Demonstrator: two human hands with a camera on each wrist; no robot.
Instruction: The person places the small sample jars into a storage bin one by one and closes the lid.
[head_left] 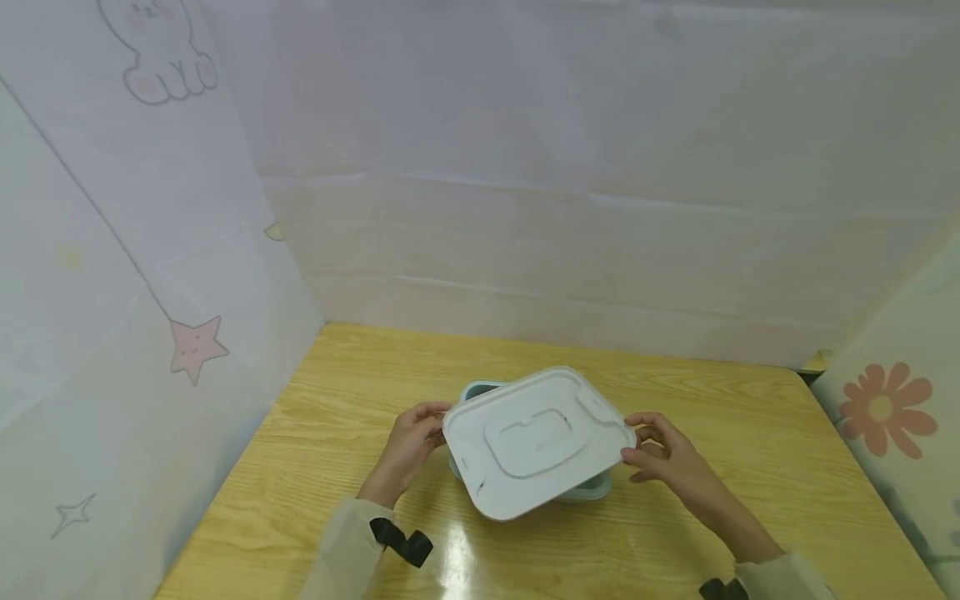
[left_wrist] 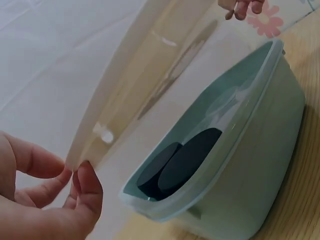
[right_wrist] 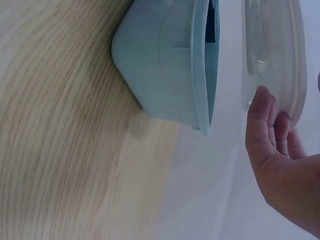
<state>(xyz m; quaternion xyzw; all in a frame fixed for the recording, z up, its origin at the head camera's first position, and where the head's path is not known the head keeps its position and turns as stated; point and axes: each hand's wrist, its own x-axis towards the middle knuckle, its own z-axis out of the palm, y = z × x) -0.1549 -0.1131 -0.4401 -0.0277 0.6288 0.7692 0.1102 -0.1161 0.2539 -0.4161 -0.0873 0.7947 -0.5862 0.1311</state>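
A white rectangular lid (head_left: 536,442) is held above a pale blue-green plastic box (left_wrist: 235,170), turned at an angle to it. My left hand (head_left: 412,446) pinches the lid's left corner between thumb and fingers. At the opposite corner, my right hand (head_left: 670,457) holds the lid's edge with bent fingers. In the left wrist view a gap separates lid and box, and dark rounded objects (left_wrist: 187,162) lie inside beside something clear and shiny. What those contents are, I cannot tell. From the head view the lid hides most of the box.
The box stands on a wood-grain table (head_left: 360,375). Pale printed sheets (head_left: 562,208) rise behind the table and along both sides. Black bands (head_left: 401,542) sit at both wrists, over light sleeves.
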